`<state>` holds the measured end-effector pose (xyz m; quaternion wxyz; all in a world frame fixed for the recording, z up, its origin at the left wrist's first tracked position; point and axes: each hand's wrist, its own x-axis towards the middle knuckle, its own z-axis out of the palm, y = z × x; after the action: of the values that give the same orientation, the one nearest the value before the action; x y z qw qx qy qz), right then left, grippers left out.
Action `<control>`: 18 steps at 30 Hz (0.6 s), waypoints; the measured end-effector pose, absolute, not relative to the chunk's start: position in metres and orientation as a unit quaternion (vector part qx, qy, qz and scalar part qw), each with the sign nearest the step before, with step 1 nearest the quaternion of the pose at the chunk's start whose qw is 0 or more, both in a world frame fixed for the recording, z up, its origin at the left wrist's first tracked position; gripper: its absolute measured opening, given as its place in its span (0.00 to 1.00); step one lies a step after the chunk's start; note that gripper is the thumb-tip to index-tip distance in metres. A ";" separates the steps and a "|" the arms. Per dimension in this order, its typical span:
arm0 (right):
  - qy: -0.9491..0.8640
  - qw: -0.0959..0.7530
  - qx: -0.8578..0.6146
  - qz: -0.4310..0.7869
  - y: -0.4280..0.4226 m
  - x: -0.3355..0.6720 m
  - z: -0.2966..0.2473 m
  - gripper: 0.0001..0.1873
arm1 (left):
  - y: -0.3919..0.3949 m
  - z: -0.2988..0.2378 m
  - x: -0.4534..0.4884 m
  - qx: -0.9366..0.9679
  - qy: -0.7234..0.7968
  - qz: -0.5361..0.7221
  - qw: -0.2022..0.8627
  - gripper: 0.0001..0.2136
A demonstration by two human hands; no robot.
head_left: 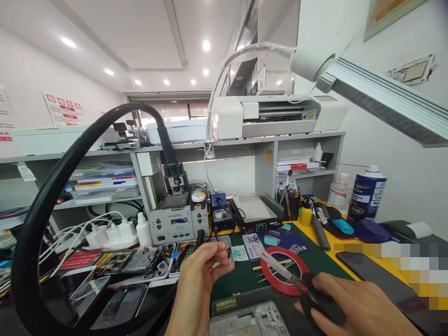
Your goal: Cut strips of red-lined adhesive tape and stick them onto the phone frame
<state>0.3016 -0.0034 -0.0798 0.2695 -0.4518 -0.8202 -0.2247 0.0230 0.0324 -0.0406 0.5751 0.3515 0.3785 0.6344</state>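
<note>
My right hand [353, 308] grips black-handled scissors [290, 275], whose blades are parted and point left over a red tape roll [284, 270]. My left hand [203, 270] is raised above the green mat [245, 275]. Its fingertips pinch together on something small that I cannot make out. An opened phone frame [248, 322] lies on the mat just below both hands.
A soldering station [177, 219] with a black hose [52, 196] stands at the left. Opened phones [129, 261] and white chargers [112, 233] lie beside it. A heating plate [254, 212], bottles [367, 193], a dark phone [378, 280] and a lamp arm [381, 102] stand to the right.
</note>
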 end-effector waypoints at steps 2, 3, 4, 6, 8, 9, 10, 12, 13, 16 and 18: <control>-0.818 0.239 -0.481 -0.209 -0.009 0.308 -0.075 0.06 | 0.030 -0.042 0.024 0.409 0.402 0.598 0.560 0.09; -0.814 0.226 -0.497 -0.201 -0.012 0.312 -0.074 0.07 | 0.030 -0.043 0.024 0.441 0.415 0.574 0.551 0.09; -0.809 0.216 -0.512 -0.193 -0.014 0.315 -0.072 0.08 | 0.029 -0.044 0.024 0.475 0.428 0.548 0.540 0.09; -0.798 0.206 -0.538 -0.178 -0.020 0.322 -0.072 0.09 | 0.028 -0.046 0.024 0.542 0.450 0.486 0.517 0.09; -0.792 0.205 -0.553 -0.162 -0.025 0.328 -0.073 0.08 | 0.027 -0.046 0.025 0.606 0.464 0.422 0.489 0.10; -0.791 0.205 -0.556 -0.151 -0.028 0.331 -0.074 0.09 | 0.025 -0.044 0.027 0.636 0.467 0.392 0.473 0.10; -0.790 0.206 -0.561 -0.139 -0.031 0.333 -0.075 0.09 | 0.024 -0.042 0.028 0.664 0.469 0.364 0.455 0.10; -0.786 0.211 -0.568 -0.120 -0.036 0.336 -0.076 0.09 | 0.020 -0.036 0.033 0.716 0.469 0.312 0.413 0.10; -0.783 0.213 -0.573 -0.115 -0.039 0.337 -0.076 0.08 | 0.017 -0.033 0.035 0.739 0.468 0.287 0.390 0.10; -0.775 0.220 -0.583 -0.106 -0.047 0.340 -0.077 0.09 | 0.014 -0.027 0.043 0.797 0.467 0.219 0.315 0.10; -0.772 0.219 -0.591 -0.086 -0.052 0.341 -0.077 0.11 | 0.016 -0.028 0.046 0.823 0.469 0.180 0.264 0.10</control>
<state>0.3415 -0.0517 -0.0774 0.2189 -0.5905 -0.7720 -0.0863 0.0465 0.0165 -0.0281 0.2636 0.8233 0.4693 0.1800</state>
